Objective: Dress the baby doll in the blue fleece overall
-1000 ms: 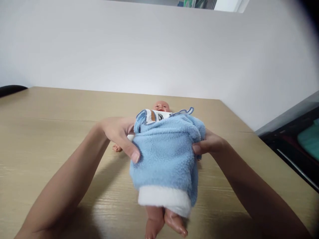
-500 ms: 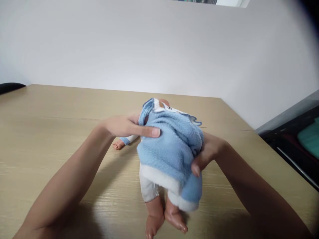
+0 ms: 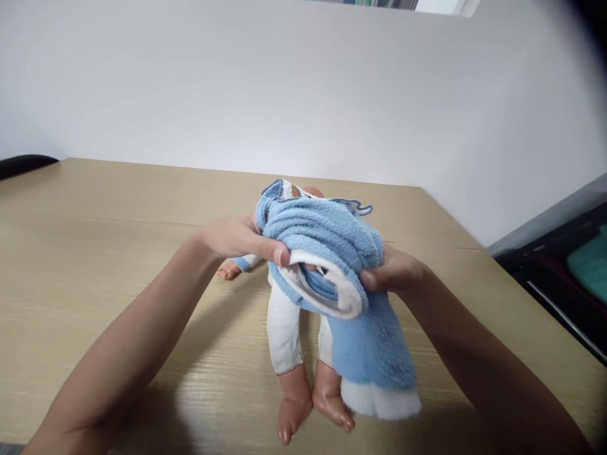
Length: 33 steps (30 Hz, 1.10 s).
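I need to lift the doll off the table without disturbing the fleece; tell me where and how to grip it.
Grip the doll by its two bare lower legs, coming from the near edge of the table. They lie side by side, pointing toward the camera, clear of the bunched blue fleece garment that the left hand and right hand clutch over the torso.

Light wood-grain laminate surface (image 3: 95, 253) spans the view from the near edge to the far wall, with a thin seam line running left to right across its far half. Plain white wall (image 3: 303, 88) rises directly behind the surface's far edge. Dark rounded object (image 3: 23, 164), only partly in view, sits at the far left, at the surface's edge. At right, beyond the surface's edge, a dark shelf unit (image 3: 550, 265) with a teal item (image 3: 590, 262) inside it.
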{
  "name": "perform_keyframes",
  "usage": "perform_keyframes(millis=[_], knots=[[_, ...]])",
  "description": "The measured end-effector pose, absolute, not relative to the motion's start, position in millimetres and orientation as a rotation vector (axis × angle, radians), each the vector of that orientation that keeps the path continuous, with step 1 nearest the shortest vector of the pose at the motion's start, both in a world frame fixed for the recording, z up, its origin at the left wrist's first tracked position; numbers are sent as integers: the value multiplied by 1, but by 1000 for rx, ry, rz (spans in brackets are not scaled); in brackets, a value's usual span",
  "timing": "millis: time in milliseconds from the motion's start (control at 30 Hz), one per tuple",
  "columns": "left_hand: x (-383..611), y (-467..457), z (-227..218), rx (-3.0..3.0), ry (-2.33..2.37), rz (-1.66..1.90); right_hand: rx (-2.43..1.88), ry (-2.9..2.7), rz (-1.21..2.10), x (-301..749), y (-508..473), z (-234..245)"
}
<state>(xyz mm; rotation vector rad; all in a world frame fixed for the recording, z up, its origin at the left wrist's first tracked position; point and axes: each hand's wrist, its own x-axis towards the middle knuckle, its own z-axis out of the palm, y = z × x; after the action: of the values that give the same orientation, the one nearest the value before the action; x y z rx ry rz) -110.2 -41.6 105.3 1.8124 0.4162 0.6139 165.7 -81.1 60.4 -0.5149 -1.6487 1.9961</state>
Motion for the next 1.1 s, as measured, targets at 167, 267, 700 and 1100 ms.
perform_keyframes(millis=[167, 267, 700, 1100], knots=[[-110, -69, 102, 1744, 227, 466, -229, -1703, 2180, 154, -101, 66], [-107, -103, 100, 1708, 253, 461, -286, -1700, 2180, 150, -120, 72], [-83, -206, 40, 1374, 1026, 898, -1351, -1633, 1383, 156, -183, 49], [-86, -251, -5, 1349, 1361, 1066, -1492, -1858, 996, 130, -223, 29]])
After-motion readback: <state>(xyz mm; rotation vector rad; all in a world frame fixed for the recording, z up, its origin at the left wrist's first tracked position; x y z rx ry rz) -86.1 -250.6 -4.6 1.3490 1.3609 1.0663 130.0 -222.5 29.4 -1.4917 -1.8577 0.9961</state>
